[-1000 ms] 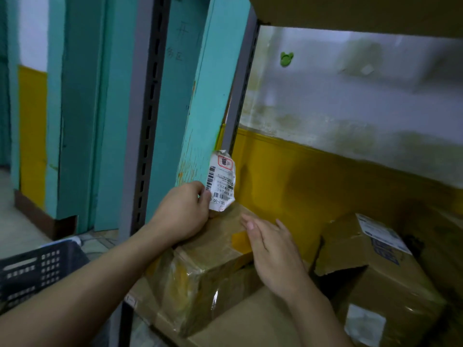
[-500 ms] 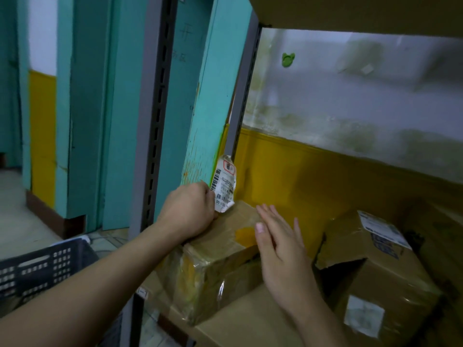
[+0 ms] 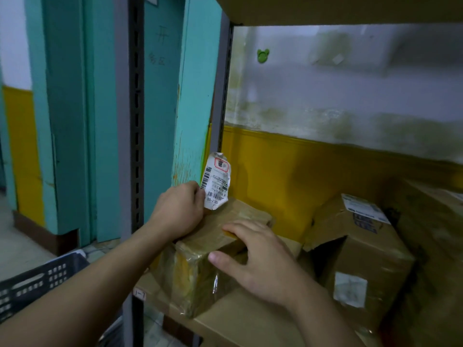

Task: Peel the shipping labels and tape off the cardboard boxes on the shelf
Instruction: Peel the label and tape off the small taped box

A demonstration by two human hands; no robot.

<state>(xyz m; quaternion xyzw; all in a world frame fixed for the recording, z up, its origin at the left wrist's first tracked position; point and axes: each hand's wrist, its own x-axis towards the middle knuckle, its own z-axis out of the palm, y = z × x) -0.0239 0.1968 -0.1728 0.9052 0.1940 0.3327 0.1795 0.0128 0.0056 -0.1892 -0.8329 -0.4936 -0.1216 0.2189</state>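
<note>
A small taped cardboard box [image 3: 198, 269] sits at the left end of the shelf. My left hand [image 3: 179, 211] pinches a crumpled white shipping label [image 3: 216, 181], which stands up off the box's far top edge. My right hand [image 3: 258, 259] lies spread on the box top, fingers straight and thumb over the near edge, pressing it down. To the right stands a larger brown box [image 3: 360, 254] with a torn flap, a white label [image 3: 364, 209] on top and a white sticker [image 3: 350, 289] on its front.
A grey slotted shelf upright [image 3: 130, 136] rises just left of my left arm. A dark plastic crate [image 3: 37, 284] sits on the floor at lower left. More cardboard boxes [image 3: 436, 221] fill the right of the shelf. An upper shelf board [image 3: 338, 8] hangs overhead.
My right hand slid from beside the box onto its top and now presses it flat. The label in my left hand stands slightly higher off the box.
</note>
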